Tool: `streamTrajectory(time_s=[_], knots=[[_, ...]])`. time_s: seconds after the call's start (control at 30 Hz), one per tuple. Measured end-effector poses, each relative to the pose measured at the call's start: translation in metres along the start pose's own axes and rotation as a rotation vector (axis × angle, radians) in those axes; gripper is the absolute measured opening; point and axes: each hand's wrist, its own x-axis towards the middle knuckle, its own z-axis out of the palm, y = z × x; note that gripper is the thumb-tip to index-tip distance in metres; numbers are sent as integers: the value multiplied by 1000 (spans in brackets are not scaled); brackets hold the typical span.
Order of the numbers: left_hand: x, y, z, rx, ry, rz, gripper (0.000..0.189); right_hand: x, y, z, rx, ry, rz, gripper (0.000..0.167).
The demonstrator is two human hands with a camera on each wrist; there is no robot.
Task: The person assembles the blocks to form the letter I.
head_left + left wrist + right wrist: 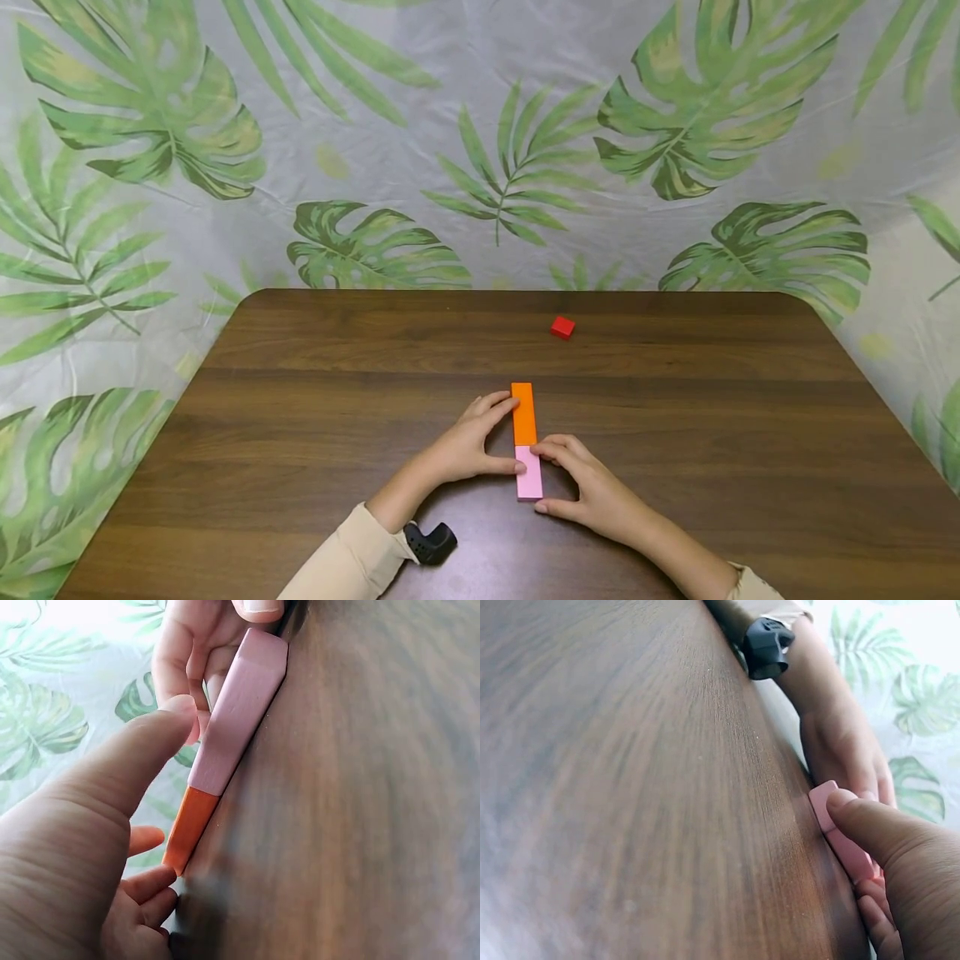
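Observation:
On the table, an orange block and a pink block lie end to end in a straight line, the pink one nearer to me. My left hand is along their left side. Its fingertips touch the orange block near the far end, and its thumb is spread out over the pink block's left edge. From the right, my right hand holds the pink block, thumb at its near end and fingertips close to the joint. In the right wrist view that thumb presses the pink block's end.
A small red block lies near the far edge of the brown wooden table. Behind the table hangs a leaf-patterned cloth. A black strap-like device is on my left wrist, close to the tabletop.

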Motion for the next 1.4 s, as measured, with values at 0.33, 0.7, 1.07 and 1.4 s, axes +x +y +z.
streamTrajectory(time_s=[0.33,0.7,1.07,1.4], knots=[[1,0,1,45,2,14,83,0,-1,-1,41,22,-25,56],[1,1,1,30,0,-5,83,7,3,-12,86,99,32,47],[1,1,0,49,-3,-3,83,29,21,-29,6,206,99,60],[2,0,1,47,-9,-10,83,54,48,-38,-20,302,133,66]])
